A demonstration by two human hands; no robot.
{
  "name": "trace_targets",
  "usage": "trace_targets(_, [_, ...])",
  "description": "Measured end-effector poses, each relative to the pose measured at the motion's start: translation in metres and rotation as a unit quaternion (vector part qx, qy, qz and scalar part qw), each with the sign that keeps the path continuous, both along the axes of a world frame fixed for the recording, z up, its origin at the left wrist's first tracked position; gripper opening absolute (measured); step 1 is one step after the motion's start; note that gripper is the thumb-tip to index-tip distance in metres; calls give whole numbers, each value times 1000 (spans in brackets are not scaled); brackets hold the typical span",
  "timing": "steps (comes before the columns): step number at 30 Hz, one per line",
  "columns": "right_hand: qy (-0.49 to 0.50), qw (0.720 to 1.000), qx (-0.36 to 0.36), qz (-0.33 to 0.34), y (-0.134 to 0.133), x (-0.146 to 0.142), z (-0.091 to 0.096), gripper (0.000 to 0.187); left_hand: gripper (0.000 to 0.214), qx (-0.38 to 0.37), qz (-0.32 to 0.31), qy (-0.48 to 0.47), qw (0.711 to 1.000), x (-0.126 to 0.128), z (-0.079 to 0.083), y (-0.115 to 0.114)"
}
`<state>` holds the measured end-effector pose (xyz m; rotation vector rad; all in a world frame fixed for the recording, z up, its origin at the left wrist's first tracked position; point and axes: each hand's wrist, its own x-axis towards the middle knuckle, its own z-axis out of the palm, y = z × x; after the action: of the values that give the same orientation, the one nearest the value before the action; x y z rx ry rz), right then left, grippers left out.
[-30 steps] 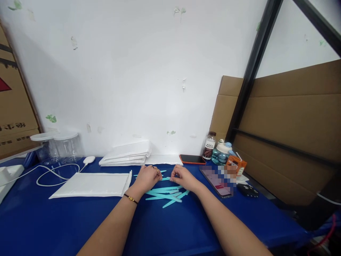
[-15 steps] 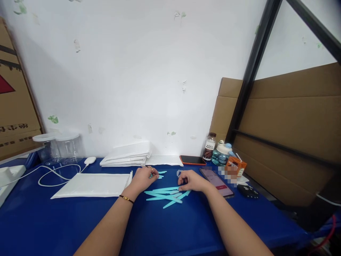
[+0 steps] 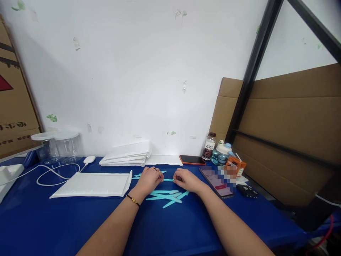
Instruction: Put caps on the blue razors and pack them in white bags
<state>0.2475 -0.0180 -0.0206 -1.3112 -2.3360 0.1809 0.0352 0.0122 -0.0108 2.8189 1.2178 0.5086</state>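
Several thin turquoise plastic sticks [image 3: 166, 196] lie loosely piled on the blue table [image 3: 80, 220]. My left hand [image 3: 149, 179] and my right hand [image 3: 186, 179] are both closed in a pinch, each on one end of a single turquoise stick [image 3: 167, 180] held level between them, just above the pile. More turquoise sticks [image 3: 138, 175] show behind my left hand. I wear a dark bracelet on the left wrist and a ring on a left finger.
A white padded envelope [image 3: 90, 185] lies left of my hands, a stack of them [image 3: 126, 156] behind. Clear jars [image 3: 57, 147] and a white cable [image 3: 53, 174] sit far left. Two phones [image 3: 192, 159] [image 3: 216, 181], bottles [image 3: 209, 146] and an orange carton [image 3: 236, 165] stand right.
Half a second ago my hands were apart, the left at the far sticks and the right on the pile. Now they have come together, holding one stick between them.
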Motion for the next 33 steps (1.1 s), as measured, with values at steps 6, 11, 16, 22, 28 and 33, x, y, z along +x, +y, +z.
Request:
trace_targets(6, [33, 998, 29, -53, 8, 18, 2, 9, 21, 46, 92, -18, 995, -16, 7, 10])
trace_targets(11, [73, 995, 12, -67, 5, 26, 4, 10, 17, 16, 172, -24, 985, -33, 4, 21])
trace_targets(16, [81, 992, -84, 54, -9, 10, 6, 18, 20, -81, 30, -55, 995, -24, 5, 8])
trace_targets(22, [28, 997, -57, 45, -7, -5, -4, 8, 14, -125, -74, -4, 989, -12, -3, 2])
trace_targets(28, [9, 999, -17, 42, -3, -9, -3, 6, 17, -19, -78, 15, 997, -8, 1, 2])
trace_targets(33, [44, 997, 8, -68, 8, 17, -4, 10, 20, 40, 30, -5, 999, -25, 7, 13])
